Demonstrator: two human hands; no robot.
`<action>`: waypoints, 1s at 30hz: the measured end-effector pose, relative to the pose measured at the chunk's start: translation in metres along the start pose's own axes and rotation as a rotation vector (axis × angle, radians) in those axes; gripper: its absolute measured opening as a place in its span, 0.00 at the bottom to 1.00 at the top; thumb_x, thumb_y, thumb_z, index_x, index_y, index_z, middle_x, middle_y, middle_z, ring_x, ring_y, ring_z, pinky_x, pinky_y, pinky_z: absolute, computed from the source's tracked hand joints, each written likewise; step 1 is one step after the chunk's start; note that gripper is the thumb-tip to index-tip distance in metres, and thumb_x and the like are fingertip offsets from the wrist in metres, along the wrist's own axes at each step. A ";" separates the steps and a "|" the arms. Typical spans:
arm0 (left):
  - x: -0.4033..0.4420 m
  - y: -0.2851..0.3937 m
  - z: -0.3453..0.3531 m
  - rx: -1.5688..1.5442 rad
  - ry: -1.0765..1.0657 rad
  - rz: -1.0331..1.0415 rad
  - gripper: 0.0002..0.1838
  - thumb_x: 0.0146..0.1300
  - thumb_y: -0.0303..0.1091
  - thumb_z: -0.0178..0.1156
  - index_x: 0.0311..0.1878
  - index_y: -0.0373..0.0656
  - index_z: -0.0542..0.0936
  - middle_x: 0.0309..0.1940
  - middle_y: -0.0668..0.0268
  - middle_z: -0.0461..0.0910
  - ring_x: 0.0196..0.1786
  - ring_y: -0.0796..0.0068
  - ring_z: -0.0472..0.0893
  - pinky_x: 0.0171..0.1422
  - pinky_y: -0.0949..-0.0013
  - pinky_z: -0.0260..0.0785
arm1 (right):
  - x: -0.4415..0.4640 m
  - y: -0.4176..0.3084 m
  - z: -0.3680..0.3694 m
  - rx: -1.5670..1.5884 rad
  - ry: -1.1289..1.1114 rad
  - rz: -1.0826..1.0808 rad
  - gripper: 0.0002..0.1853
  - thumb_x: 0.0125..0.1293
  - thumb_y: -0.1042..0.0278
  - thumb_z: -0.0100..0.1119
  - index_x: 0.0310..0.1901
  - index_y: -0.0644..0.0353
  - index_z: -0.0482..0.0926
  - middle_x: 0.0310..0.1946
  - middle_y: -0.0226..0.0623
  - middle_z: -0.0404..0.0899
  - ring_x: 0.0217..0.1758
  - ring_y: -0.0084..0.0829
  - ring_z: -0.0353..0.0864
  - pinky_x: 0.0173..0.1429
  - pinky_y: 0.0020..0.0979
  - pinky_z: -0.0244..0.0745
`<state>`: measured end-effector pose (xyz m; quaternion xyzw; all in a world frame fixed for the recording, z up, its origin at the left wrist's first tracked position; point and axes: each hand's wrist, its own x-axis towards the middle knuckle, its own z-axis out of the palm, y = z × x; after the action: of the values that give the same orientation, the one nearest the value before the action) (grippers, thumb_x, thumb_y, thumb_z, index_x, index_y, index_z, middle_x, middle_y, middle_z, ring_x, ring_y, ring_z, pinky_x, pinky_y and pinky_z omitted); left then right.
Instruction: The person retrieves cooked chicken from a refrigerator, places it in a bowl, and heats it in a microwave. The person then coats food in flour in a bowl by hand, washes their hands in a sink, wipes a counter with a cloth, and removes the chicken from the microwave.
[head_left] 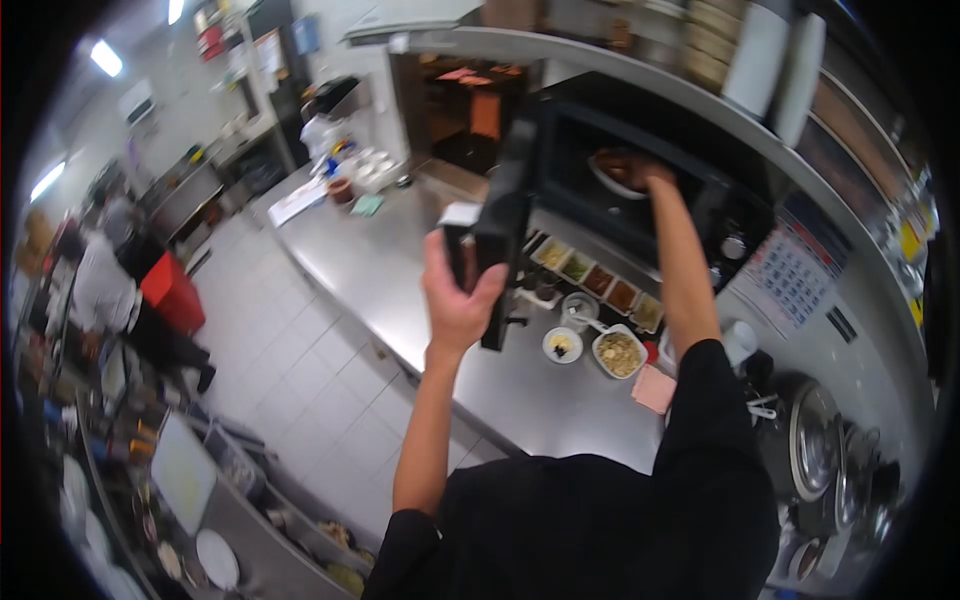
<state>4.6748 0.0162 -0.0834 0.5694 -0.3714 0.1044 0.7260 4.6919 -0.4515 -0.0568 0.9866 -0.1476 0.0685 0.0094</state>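
An open black microwave [735, 205] stands on the steel counter, with its door [510, 215] swung out toward me. My left hand [458, 300] is closed around the outer side of that door, near the handle. Inside the oven, my right hand [652, 178] grips the right rim of a white bowl [622, 187] with brownish food in it. Its fingers are partly lost in the dark interior. Below the oven sit a row of sauce and topping containers [600, 280], a white dish of chopped food [618, 355] and a small white bowl [562, 346].
A steel counter [365, 260] runs off to the left, with cups and a tray at its far end. Overhead, a shelf [600, 47] holds stacked dishes. Lidded pots [812, 440] stand at my right. Across the tiled floor [300, 370], a person [110, 285] bends near a red bin [172, 292].
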 end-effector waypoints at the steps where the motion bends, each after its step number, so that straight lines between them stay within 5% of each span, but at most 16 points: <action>1: -0.001 0.000 -0.004 -0.005 -0.022 -0.011 0.32 0.59 0.47 0.69 0.55 0.35 0.68 0.38 0.64 0.78 0.39 0.78 0.75 0.45 0.73 0.69 | 0.003 0.009 0.001 -0.031 -0.004 -0.055 0.19 0.72 0.46 0.50 0.63 0.27 0.74 0.71 0.19 0.64 0.74 0.32 0.62 0.77 0.33 0.56; 8: 0.001 -0.002 -0.016 0.003 -0.040 -0.027 0.30 0.58 0.50 0.70 0.51 0.38 0.69 0.31 0.69 0.78 0.33 0.82 0.75 0.38 0.76 0.69 | 0.010 -0.013 0.002 -0.163 0.030 -0.064 0.19 0.73 0.57 0.46 0.64 0.36 0.75 0.70 0.24 0.67 0.74 0.34 0.63 0.77 0.30 0.56; 9: 0.001 -0.002 -0.018 0.004 -0.019 -0.026 0.30 0.58 0.50 0.70 0.51 0.39 0.70 0.30 0.69 0.78 0.33 0.82 0.75 0.38 0.76 0.68 | 0.030 0.003 0.015 -0.054 0.049 -0.194 0.21 0.71 0.59 0.50 0.64 0.45 0.75 0.67 0.31 0.71 0.69 0.39 0.69 0.73 0.33 0.63; 11: -0.001 -0.005 -0.014 -0.023 -0.034 0.007 0.30 0.55 0.50 0.71 0.50 0.39 0.70 0.30 0.70 0.77 0.30 0.83 0.72 0.33 0.76 0.66 | -0.048 -0.054 -0.025 0.107 0.183 0.263 0.23 0.68 0.57 0.54 0.63 0.53 0.75 0.63 0.41 0.75 0.63 0.47 0.74 0.67 0.38 0.69; 13: -0.009 0.011 -0.022 0.010 0.019 0.037 0.35 0.51 0.48 0.74 0.55 0.37 0.70 0.31 0.67 0.76 0.29 0.78 0.71 0.34 0.70 0.67 | -0.113 -0.146 -0.038 0.014 0.522 0.337 0.24 0.64 0.55 0.59 0.58 0.59 0.76 0.52 0.55 0.78 0.57 0.53 0.77 0.61 0.45 0.71; 15: -0.020 0.023 -0.030 -0.005 0.024 0.064 0.37 0.50 0.47 0.75 0.56 0.37 0.70 0.32 0.61 0.75 0.31 0.72 0.74 0.36 0.67 0.69 | -0.146 -0.143 0.000 -0.101 0.629 0.142 0.30 0.64 0.52 0.60 0.62 0.65 0.71 0.58 0.53 0.73 0.65 0.50 0.69 0.65 0.46 0.68; 17: -0.031 0.031 -0.031 -0.038 0.049 0.129 0.34 0.51 0.47 0.74 0.54 0.37 0.70 0.31 0.59 0.76 0.31 0.67 0.78 0.36 0.66 0.70 | -0.144 -0.119 0.034 -0.191 0.569 0.149 0.29 0.66 0.59 0.59 0.64 0.67 0.69 0.63 0.53 0.70 0.68 0.51 0.67 0.71 0.44 0.61; 20: -0.054 0.047 -0.036 -0.054 -0.003 0.086 0.30 0.53 0.46 0.72 0.50 0.38 0.69 0.27 0.58 0.75 0.29 0.65 0.78 0.35 0.64 0.70 | -0.165 -0.146 0.010 -0.138 0.584 -0.021 0.25 0.67 0.62 0.58 0.61 0.67 0.72 0.59 0.53 0.75 0.64 0.47 0.73 0.67 0.41 0.66; 21: -0.063 0.054 -0.033 -0.068 -0.005 0.090 0.30 0.54 0.46 0.71 0.49 0.37 0.68 0.25 0.58 0.75 0.29 0.63 0.78 0.35 0.63 0.70 | -0.149 -0.087 0.033 -0.151 0.682 -0.104 0.22 0.68 0.63 0.57 0.60 0.65 0.73 0.59 0.50 0.76 0.62 0.47 0.74 0.64 0.41 0.69; 22: -0.069 0.057 -0.032 -0.081 -0.008 0.094 0.29 0.54 0.46 0.70 0.49 0.37 0.68 0.24 0.58 0.74 0.28 0.60 0.78 0.35 0.62 0.70 | -0.158 -0.096 0.025 -0.266 0.564 0.098 0.22 0.68 0.65 0.56 0.61 0.63 0.73 0.60 0.47 0.76 0.63 0.46 0.74 0.65 0.40 0.69; 24: -0.075 0.056 -0.033 -0.056 -0.023 0.071 0.30 0.55 0.47 0.69 0.49 0.35 0.68 0.26 0.55 0.75 0.30 0.56 0.78 0.38 0.61 0.70 | -0.144 -0.066 0.039 -0.312 0.652 0.084 0.21 0.67 0.65 0.56 0.60 0.62 0.76 0.57 0.47 0.78 0.60 0.47 0.77 0.62 0.41 0.71; 30: -0.087 0.058 -0.031 -0.044 -0.093 0.042 0.32 0.57 0.51 0.65 0.50 0.31 0.67 0.34 0.49 0.76 0.38 0.51 0.79 0.44 0.57 0.70 | -0.146 -0.060 0.049 -0.237 0.459 0.493 0.18 0.63 0.66 0.58 0.53 0.62 0.81 0.48 0.50 0.83 0.48 0.51 0.83 0.50 0.49 0.78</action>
<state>4.5935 0.0872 -0.1001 0.5496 -0.4188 0.0848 0.7179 4.5773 -0.3536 -0.1256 0.8723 -0.3823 0.2708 0.1401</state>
